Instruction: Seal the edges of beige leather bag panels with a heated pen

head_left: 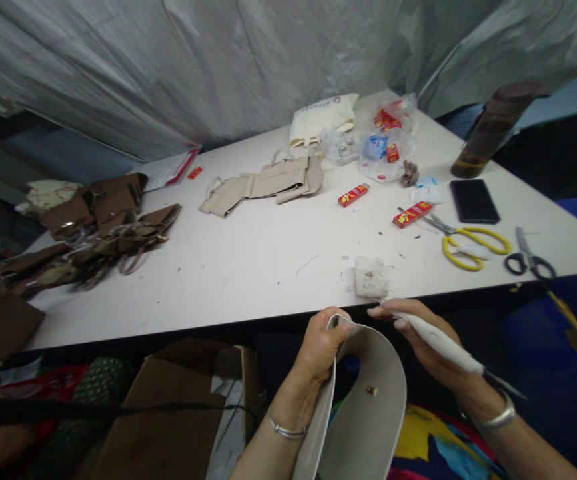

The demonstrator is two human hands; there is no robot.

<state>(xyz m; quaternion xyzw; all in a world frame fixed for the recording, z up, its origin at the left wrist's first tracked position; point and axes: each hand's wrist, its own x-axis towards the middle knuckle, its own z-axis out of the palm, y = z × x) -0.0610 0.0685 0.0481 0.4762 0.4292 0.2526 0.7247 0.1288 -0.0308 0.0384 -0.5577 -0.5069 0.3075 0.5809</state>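
Pinching the pale bent panel [368,417] by its upper rim, our left hand [321,340] holds it before the table [248,260]; just to its right, our right hand [433,363] curls around a white-handled tool [441,341] slanting down rightward.

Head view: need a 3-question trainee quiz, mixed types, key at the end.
1. Which hand grips the beige piece?
2. True or false: the bottle stands farther from the camera than the phone.
3. Fill the gap: right of the yellow scissors lies a second pair with ____ handles.

Key:
1. The left hand.
2. True.
3. Black.
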